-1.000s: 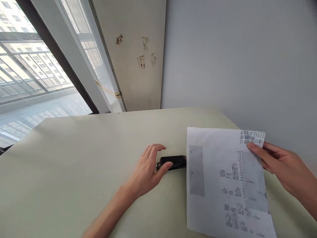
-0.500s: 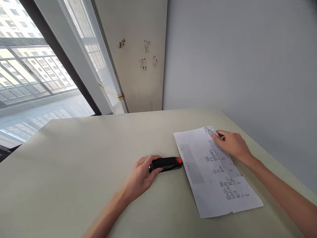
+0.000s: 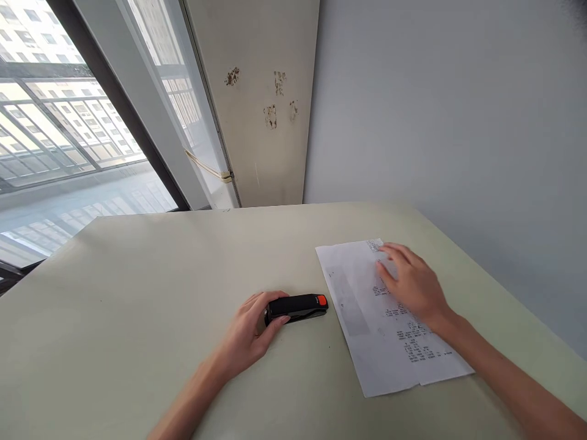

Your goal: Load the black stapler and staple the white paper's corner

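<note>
A black stapler (image 3: 298, 307) with an orange-red patch at its right end lies on the table, just left of the paper. My left hand (image 3: 254, 327) is closed around the stapler's left end, thumb in front and fingers behind. White printed paper (image 3: 362, 330) lies at a slant on the right, with a grey rectangle on its left part and rows of dark print on its right. Over the paper's upper right part is my right hand (image 3: 413, 284), thumb and fingers apart, holding nothing; whether its fingertips touch the sheet is unclear.
The pale table (image 3: 160, 305) reaches back to a grey wall (image 3: 435, 110) and a stained cream panel (image 3: 257, 146). At the left is a window (image 3: 68, 134) with a railing outside.
My right hand has let go of the paper's right edge and moved left over the sheet, its fingers spreading. The stapler, in my left hand, and the paper sit slightly further left in view.
</note>
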{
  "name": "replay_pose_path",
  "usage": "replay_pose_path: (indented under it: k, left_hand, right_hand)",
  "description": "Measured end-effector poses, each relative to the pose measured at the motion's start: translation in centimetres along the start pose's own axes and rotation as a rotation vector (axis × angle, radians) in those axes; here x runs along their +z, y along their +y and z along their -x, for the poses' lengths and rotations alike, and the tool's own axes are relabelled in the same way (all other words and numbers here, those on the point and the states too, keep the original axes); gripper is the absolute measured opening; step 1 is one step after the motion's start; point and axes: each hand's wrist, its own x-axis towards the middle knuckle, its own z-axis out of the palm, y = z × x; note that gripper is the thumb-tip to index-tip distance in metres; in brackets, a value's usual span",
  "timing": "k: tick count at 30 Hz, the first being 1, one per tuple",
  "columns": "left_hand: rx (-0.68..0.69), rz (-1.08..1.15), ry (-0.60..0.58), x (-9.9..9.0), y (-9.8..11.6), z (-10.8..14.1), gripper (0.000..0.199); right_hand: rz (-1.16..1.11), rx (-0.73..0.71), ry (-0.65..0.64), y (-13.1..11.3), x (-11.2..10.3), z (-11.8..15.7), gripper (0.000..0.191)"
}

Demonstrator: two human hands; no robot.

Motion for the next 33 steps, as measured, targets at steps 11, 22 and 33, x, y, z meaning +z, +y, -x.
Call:
replay_pose_path:
  k: [11,22,33]
  left_hand:
    - [-0.015,0.067,0.004,0.3,-0.5,0.2,0.026]
    - [-0.046,0.074,-0.001,0.4,-0.5,0.4,0.026]
    - [-0.056,0.077,0.012,0.7,-0.4,0.7,0.029]
  right_hand:
    - [-0.042,-0.018,-0.212,-1.2,4.0,3.6,0.064]
    - [-0.038,0.001,-0.193,-1.1,4.1,3.5,0.062]
    - [-0.421,-0.259,-0.180,-7.5,-1.7,4.2,0.031]
